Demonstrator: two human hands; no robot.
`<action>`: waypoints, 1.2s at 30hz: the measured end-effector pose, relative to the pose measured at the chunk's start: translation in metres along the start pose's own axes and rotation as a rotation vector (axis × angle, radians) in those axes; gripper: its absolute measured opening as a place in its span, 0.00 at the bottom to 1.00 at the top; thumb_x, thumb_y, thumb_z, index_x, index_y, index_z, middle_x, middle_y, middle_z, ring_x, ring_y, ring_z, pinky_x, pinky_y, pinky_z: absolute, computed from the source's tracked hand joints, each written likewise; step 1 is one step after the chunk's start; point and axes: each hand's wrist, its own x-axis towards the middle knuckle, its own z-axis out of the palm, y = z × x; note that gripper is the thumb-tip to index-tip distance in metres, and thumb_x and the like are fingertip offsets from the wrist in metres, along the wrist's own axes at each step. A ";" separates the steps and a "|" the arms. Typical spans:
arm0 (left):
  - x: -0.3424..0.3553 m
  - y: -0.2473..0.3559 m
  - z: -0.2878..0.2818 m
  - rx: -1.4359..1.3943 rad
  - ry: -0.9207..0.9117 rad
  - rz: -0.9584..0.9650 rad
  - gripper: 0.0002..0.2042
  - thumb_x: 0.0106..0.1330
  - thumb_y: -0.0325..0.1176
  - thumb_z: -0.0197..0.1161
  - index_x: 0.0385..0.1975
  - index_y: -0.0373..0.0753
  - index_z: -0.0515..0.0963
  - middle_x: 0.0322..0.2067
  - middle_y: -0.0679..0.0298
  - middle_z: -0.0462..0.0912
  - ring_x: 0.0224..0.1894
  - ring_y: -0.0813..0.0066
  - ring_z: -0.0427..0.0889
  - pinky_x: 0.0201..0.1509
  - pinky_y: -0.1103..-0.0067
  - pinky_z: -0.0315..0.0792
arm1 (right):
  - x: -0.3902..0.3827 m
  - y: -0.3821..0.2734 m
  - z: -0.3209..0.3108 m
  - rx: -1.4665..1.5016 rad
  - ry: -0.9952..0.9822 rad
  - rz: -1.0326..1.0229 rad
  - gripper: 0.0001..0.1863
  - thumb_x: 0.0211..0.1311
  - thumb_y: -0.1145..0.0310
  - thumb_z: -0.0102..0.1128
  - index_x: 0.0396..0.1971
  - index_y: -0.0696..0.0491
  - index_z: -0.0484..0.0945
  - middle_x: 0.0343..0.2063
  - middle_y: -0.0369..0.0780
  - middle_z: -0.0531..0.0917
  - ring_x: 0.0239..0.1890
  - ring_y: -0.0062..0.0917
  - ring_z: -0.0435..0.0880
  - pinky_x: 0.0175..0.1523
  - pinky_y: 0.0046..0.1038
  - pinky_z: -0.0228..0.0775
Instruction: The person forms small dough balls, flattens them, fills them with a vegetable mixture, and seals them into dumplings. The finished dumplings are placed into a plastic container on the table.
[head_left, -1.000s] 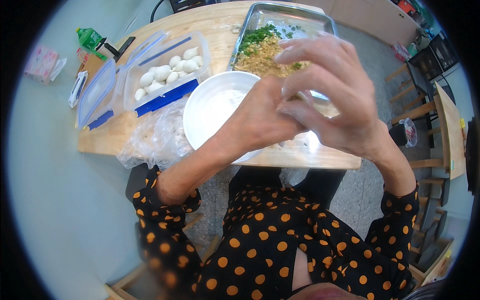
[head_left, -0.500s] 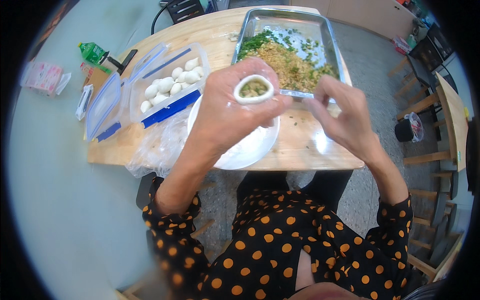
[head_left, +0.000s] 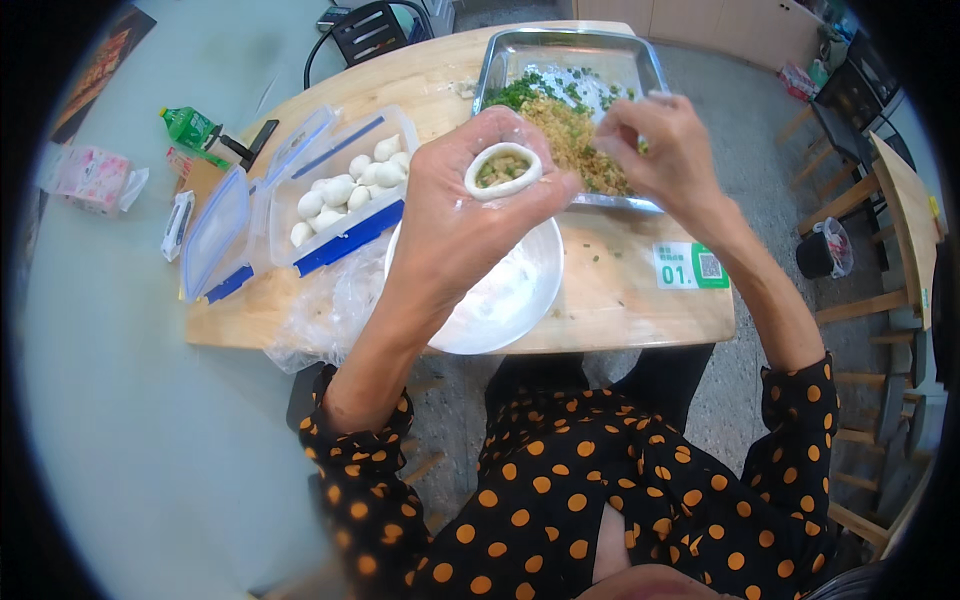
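Observation:
My left hand (head_left: 455, 215) is wrapped round a white dough cup (head_left: 505, 172) with pale, green-flecked filling inside, held above a white bowl (head_left: 500, 310). My right hand (head_left: 655, 150) hangs over the steel tray (head_left: 625, 60) of chopped filling (head_left: 560, 125) with greens, fingers curled; whatever is between them is hidden. At the left, a lidded plastic box (head_left: 340, 242), its lid folded back, holds several white dough balls (head_left: 355, 190). Crumpled plastic wrap (head_left: 310, 320) lies beside the bowl.
The wooden table (head_left: 650, 320) bears a green-and-white card (head_left: 690, 266). At the left are a green bottle (head_left: 185, 127) and tissue pack (head_left: 90, 178). A black chair (head_left: 360, 35) stands behind; stools, another table (head_left: 900, 220) and a bin (head_left: 820, 250) are at right.
My right hand has moved from over my left hand to above the tray. The dough cup in my left hand, earlier hidden, now shows its open top.

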 end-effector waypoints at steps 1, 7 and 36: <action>0.003 0.001 0.002 -0.019 -0.004 -0.013 0.09 0.60 0.28 0.74 0.36 0.37 0.79 0.33 0.63 0.82 0.33 0.76 0.85 0.38 0.82 0.79 | 0.001 -0.002 -0.003 0.034 -0.076 0.068 0.04 0.55 0.69 0.69 0.28 0.51 0.83 0.20 0.37 0.82 0.22 0.29 0.80 0.42 0.35 0.68; 0.010 0.015 0.005 -0.026 0.057 0.018 0.08 0.60 0.27 0.73 0.34 0.36 0.79 0.36 0.62 0.83 0.47 0.69 0.85 0.53 0.77 0.76 | 0.010 -0.049 -0.021 0.603 -0.107 0.374 0.18 0.63 0.62 0.67 0.48 0.59 0.81 0.37 0.44 0.86 0.38 0.28 0.86 0.44 0.32 0.81; -0.128 0.003 -0.046 0.017 0.464 0.089 0.06 0.63 0.28 0.71 0.34 0.35 0.82 0.35 0.60 0.88 0.38 0.79 0.84 0.43 0.82 0.78 | -0.012 -0.241 0.035 2.151 -0.405 0.945 0.28 0.76 0.55 0.55 0.63 0.62 0.69 0.51 0.39 0.79 0.52 0.22 0.79 0.54 0.30 0.75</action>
